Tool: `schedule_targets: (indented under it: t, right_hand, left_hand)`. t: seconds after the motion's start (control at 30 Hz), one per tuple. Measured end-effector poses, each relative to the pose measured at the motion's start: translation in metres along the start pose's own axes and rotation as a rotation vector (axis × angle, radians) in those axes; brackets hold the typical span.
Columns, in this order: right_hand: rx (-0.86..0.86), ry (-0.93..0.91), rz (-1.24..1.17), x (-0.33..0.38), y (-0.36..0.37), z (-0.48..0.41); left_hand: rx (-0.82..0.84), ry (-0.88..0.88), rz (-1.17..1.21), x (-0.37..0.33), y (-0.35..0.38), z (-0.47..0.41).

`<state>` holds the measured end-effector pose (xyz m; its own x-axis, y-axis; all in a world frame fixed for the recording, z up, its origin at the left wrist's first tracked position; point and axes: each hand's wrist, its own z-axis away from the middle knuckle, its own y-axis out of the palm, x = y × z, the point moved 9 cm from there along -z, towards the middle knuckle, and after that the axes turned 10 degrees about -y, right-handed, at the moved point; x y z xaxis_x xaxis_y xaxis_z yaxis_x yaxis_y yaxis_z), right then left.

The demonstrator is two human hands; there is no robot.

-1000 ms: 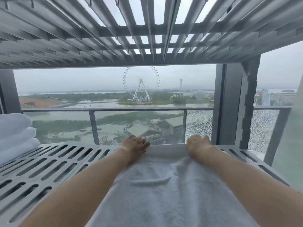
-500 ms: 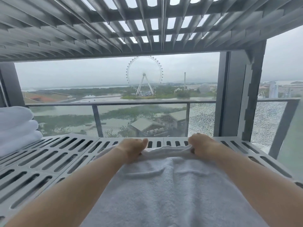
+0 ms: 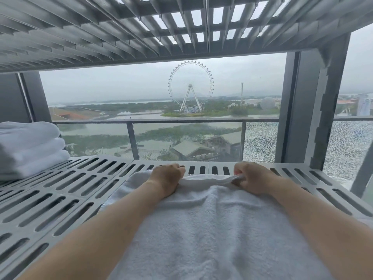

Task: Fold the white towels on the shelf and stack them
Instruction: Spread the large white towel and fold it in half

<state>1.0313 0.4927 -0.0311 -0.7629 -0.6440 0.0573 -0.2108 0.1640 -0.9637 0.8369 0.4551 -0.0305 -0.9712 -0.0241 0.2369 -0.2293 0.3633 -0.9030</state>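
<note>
1. Where it lies on the shelf (image 3: 70,188), the towel (image 3: 212,229) is spread flat with its long axis running from the bottom of the view straight away toward the railing (image 3: 181,121); its near end is cut off by the frame.
2. Its far short edge is gathered into a thin, sagging band, drawn between the two hands just short of the shelf's back row of slots.
3. The left hand (image 3: 166,178) is curled into a fist on that edge near the left corner, and a loose flap of cloth is left on the shelf beside the wrist.
4. The right hand (image 3: 252,178) is closed on the edge as well, the cloth being pinched between the thumb and the curled fingers.
5. Both forearms are laid over the towel and pointed along its long axis.
6. The shelf is grey and slotted, and bare slats are seen on either side of the towel.
7. A stack (image 3: 28,146) of folded white towels is set at the far left of the shelf, well apart from the spread one; three rounded folds are turned to the right.
8. An upper shelf (image 3: 121,27) of the same slatted make is seen overhead.
9. Beyond the railing, a Ferris wheel (image 3: 190,85) is seen across water under a grey sky.
</note>
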Motion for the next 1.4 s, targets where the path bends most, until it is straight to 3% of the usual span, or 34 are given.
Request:
schedule_targets:
  t: [0.27,0.43,0.6,0.7,0.8,0.97,1.17,1.4]
  right_hand:
    - [-0.274,-0.068,0.160,0.032,-0.032,0.010]
    - [-0.246,-0.052,0.141,0.060,-0.039,0.028]
    - [-0.204,-0.043,0.150,0.093,-0.048,0.078]
    - [-0.216,-0.092,0.188,0.125,-0.057,0.113]
    - [-0.268,-0.113,0.187,0.155,-0.055,0.142]
    - [-0.297,-0.022,-0.158,0.195,-0.036,0.184]
    - [-0.227,-0.017,-0.204,0.231,-0.028,0.219]
    - [-0.416,0.007,-0.091,0.302,-0.046,0.228]
  left_hand:
    - [-0.082,0.030,-0.119,0.016,-0.022,0.026]
    - [-0.160,0.075,-0.076,0.021,-0.047,0.058]
    - [-0.437,0.358,0.011,0.014,-0.084,0.119]
    - [-0.483,0.411,-0.006,0.017,-0.097,0.161]
    - [-0.444,0.384,0.058,0.028,-0.106,0.202]
    - [-0.170,0.245,0.027,0.036,-0.094,0.273]
    - [-0.139,0.050,0.202,0.065,-0.099,0.333]
    - [-0.277,-0.068,0.272,0.113,-0.145,0.392]
